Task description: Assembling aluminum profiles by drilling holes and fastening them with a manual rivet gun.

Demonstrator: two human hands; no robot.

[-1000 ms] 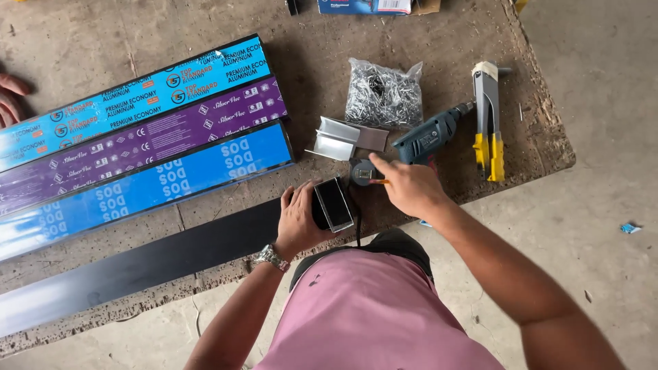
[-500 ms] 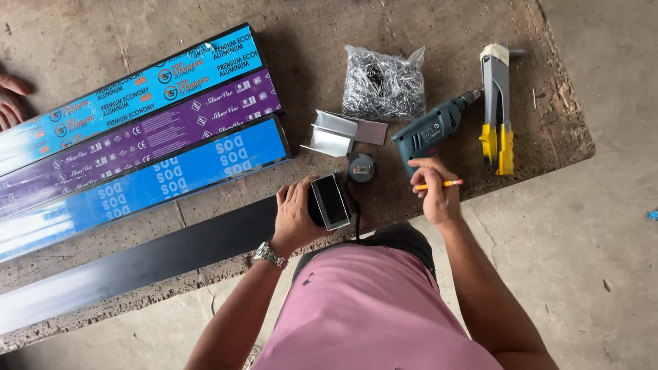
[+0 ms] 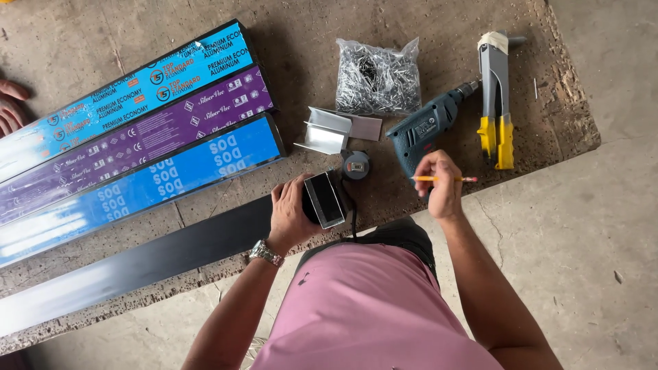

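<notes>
My left hand (image 3: 291,212) grips the near end of a long black aluminium bar (image 3: 137,264) that lies along the front edge of the board, together with a short silver square-tube piece (image 3: 324,199) set across it. My right hand (image 3: 439,185) holds a yellow pencil (image 3: 445,179) by its middle, hovering just in front of a blue-green electric drill (image 3: 425,127). A small round tape measure (image 3: 356,164) lies between the two hands. A short silver aluminium offcut (image 3: 332,130) rests just beyond it.
Three long wrapped aluminium profiles, light blue (image 3: 130,96), purple (image 3: 137,140) and blue (image 3: 137,185), lie slanted at left. A clear bag of rivets (image 3: 377,75) and a yellow-handled rivet gun (image 3: 495,103) lie at back right. Another person's fingers (image 3: 10,106) rest at the left edge. Concrete floor (image 3: 589,240) at right.
My right hand has left the drill's grip, picked up the yellow pencil and drawn back toward me. My left hand has stayed on the bar's end.
</notes>
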